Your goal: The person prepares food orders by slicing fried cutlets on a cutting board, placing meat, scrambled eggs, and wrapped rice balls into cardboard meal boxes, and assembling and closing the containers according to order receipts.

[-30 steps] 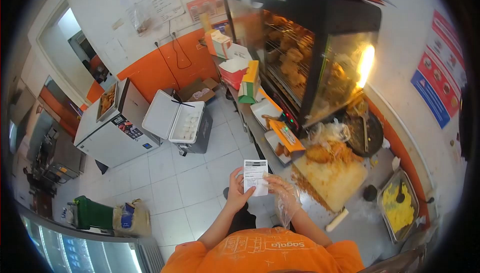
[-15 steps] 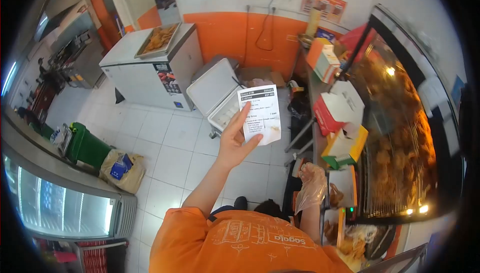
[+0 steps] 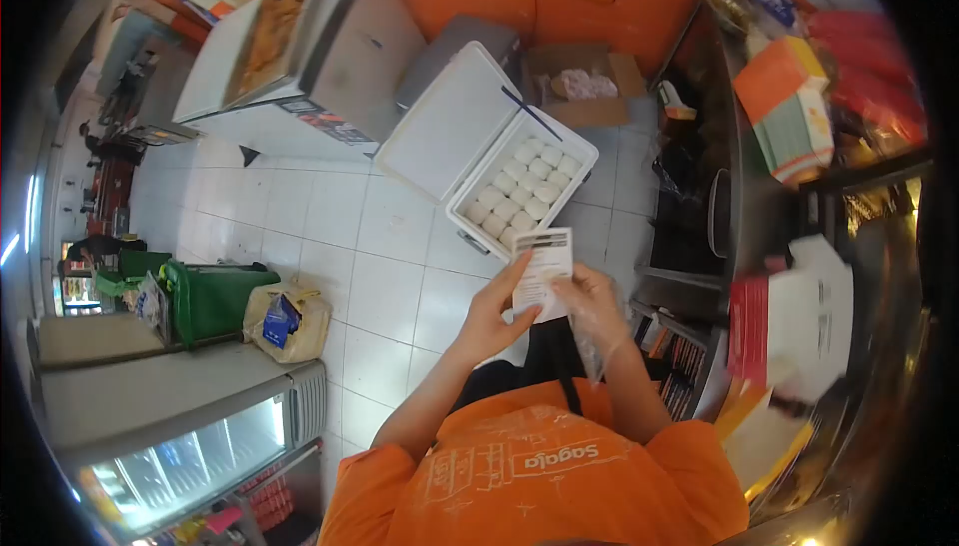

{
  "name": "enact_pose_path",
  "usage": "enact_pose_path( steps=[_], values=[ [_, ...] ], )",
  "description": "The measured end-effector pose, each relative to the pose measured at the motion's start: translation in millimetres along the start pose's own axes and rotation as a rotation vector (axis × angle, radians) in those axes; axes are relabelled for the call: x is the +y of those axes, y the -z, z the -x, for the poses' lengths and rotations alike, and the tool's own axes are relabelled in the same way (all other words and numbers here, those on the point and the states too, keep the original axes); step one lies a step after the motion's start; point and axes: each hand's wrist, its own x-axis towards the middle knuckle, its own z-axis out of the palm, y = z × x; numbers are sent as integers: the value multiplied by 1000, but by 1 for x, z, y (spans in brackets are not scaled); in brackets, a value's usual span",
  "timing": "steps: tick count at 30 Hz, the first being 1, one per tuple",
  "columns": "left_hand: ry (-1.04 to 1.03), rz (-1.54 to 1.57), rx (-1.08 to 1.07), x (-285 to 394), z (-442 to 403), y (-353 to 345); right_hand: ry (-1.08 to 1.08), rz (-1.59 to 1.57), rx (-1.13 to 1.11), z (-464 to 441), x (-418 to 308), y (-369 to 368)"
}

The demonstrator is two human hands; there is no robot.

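Note:
A printed paper receipt (image 3: 542, 271) is held up in front of my chest. My left hand (image 3: 497, 308) grips its left edge, with the thumb on the face of the paper. On the other side, my right hand (image 3: 595, 308), in a clear plastic glove, pinches the right edge. Just beyond the receipt stands an open white cooler box (image 3: 589, 153), its lid tipped back to the left. Rows of round white bundles (image 3: 519, 186) fill it.
A white chest freezer (image 3: 350, 56) carries a tray of fried food (image 3: 272, 41). To the left are a green bin (image 3: 215, 301), a bag (image 3: 290, 321) and a lit display fridge (image 3: 190, 466). Cartons (image 3: 784, 111) and a red-and-white box (image 3: 794, 321) stand on the right.
My gloved right hand has come over from the right counter and taken hold of the receipt's right edge. The receipt is lower, and the view has turned down and toward the right.

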Motion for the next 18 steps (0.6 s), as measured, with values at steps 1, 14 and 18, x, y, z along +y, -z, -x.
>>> enact_pose_path(
  steps=[1, 14, 18],
  values=[
    [98, 39, 44, -22, -31, 2, -57, -8, 87, -37, 7, 20],
    [315, -1255, -749, -528, -249, 85, -855, 281, 883, -164, 162, 187],
    [16, -1451, -803, -651, -290, 92, -933, 82, 1172, -175, 179, 196]
  ],
)
